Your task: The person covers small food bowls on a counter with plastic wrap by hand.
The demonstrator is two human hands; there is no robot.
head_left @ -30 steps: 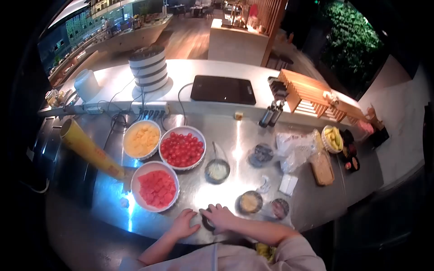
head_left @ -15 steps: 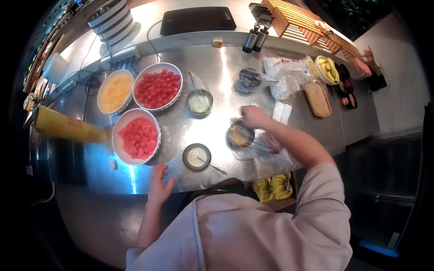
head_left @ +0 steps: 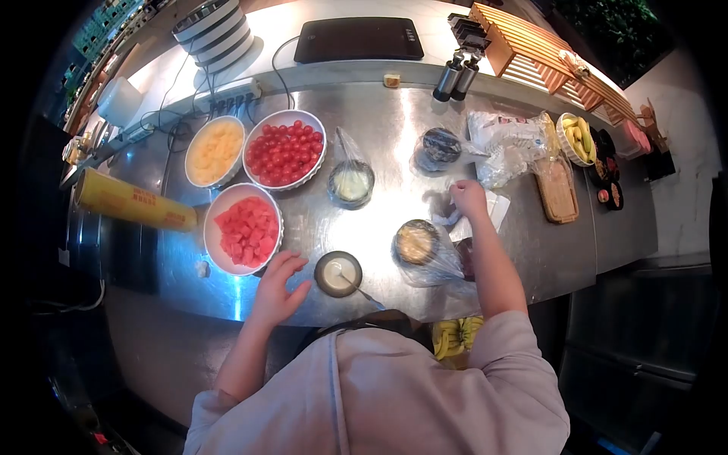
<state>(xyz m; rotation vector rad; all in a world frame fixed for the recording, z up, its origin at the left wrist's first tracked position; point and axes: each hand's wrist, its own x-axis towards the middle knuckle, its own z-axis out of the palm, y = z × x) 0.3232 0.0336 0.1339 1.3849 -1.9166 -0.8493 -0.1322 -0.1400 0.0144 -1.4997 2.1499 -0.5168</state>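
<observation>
My left hand [head_left: 279, 290] is open, fingers spread, by the lower right side of a white bowl [head_left: 211, 254] of cut watermelon. Nothing is in it. My right hand [head_left: 469, 199] is closed at the edge of a white folded sheet [head_left: 489, 215]. Beside its fingertips is a blurred, crumpled whitish thing [head_left: 441, 206]; I cannot tell if it is held. Below lies a bowl of tan food under plastic film [head_left: 416, 242], with a dark red item [head_left: 464, 258] partly behind my forearm. Between my hands, a small dark bowl [head_left: 338, 274] holds white liquid and a spoon [head_left: 362, 294].
Bowls of cherry tomatoes [head_left: 285, 150] and yellow fruit [head_left: 215, 153] stand at back left, near a cling film roll [head_left: 136, 199]. Two film-covered bowls [head_left: 350, 184] sit farther back. A wooden board [head_left: 557, 192] and plastic bags [head_left: 500, 144] are at right.
My right hand has moved right and away from above the film-covered tan bowl to the white sheet. My left hand has come up closer to the watermelon bowl. The view has shifted slightly.
</observation>
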